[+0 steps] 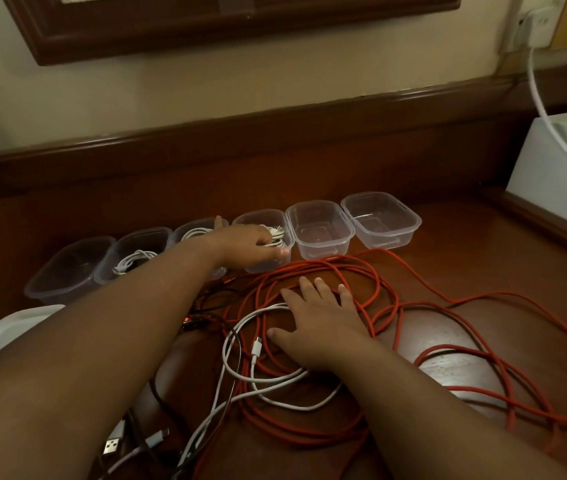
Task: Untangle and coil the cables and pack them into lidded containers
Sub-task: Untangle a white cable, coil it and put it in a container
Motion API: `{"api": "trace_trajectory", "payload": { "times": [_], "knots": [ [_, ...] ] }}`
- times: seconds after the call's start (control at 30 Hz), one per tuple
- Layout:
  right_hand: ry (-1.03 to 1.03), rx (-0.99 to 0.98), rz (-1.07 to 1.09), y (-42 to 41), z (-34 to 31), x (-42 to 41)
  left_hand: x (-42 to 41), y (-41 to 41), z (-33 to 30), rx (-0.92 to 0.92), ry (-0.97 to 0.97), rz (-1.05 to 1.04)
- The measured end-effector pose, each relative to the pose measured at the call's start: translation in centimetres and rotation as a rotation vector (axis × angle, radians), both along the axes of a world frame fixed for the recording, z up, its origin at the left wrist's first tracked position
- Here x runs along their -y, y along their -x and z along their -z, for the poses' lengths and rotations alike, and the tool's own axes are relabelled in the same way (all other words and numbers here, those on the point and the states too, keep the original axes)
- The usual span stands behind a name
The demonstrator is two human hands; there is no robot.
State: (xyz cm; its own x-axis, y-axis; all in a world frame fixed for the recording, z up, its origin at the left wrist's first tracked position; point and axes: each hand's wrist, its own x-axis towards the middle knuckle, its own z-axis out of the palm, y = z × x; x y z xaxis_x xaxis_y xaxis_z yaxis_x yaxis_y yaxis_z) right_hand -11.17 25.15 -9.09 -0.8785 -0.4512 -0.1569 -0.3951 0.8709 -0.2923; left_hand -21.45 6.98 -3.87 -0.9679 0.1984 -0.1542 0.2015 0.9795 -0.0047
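Six clear tubs sit in a row across the far side of the wooden desk (448,278), running from 9 o'clock up toward 1 o'clock. Biggest thing on the desk: the red cable (372,271), loose loops spread from centre out to 4 o'clock, tangled, not coiled. Left arm reaches to 12 o'clock; left hand (247,245) is over the fourth tub (284,221), fingers curled round a coiled white cable (277,235) at the tub's mouth. Bundle looks partly inside the tub; can't tell if it rests on the bottom. Right hand (320,320) lies flat at centre, fingers spread and straight, palm down on the red loops, gripping nothing. A loose white cable (240,327) snakes under and around that hand, its small plug (257,348) just left of the thumb. Fifth tub (320,211) and sixth tub (410,220) at 1 o'clock hold nothing visible. Second tub (136,237) holds a coiled white cable; third tub (192,230) also shows white cable, mostly hidden by the forearm. First tub (67,268) at 9 o'clock is too dark to read. White lid or tray (8,332) at 8 o'clock. More plugs, including a USB plug (111,445), at 7 o'clock. White box (552,161) at 2 o'clock with a white cord (545,116) running up to the wall.
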Motion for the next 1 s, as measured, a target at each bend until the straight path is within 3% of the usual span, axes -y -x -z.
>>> {"api": "trace_trajectory", "payload": {
  "times": [0.2, 0.37, 0.53, 0.7, 0.9, 1.0],
  "knots": [
    [0.000, -0.010, 0.000, 0.2, 0.3, 0.1, -0.3, -0.8, 0.4, 0.028, -0.045, -0.011],
    [0.041, -0.019, 0.016, 0.0, 0.2, 0.0, -0.1, -2.2, -0.4, -0.165, -0.378, -0.066],
    [0.175, -0.120, 0.045, -0.2, -0.1, 0.3, 0.2, -7.5, -1.6, -0.295, -0.236, 0.064],
    [0.203, -0.230, 0.031, -1.2, -1.7, 0.9, 0.4, -13.6, -1.6, -0.162, -0.156, 0.096],
    [0.289, -0.450, 0.037, -3.4, -5.8, 0.2, 0.4, -17.2, -1.3, -0.269, -0.192, -0.061],
    [0.412, -0.495, 0.038, -4.9, -8.2, 0.2, 0.5, -17.7, -2.0, -0.257, -0.385, -0.180]
  ]
}}
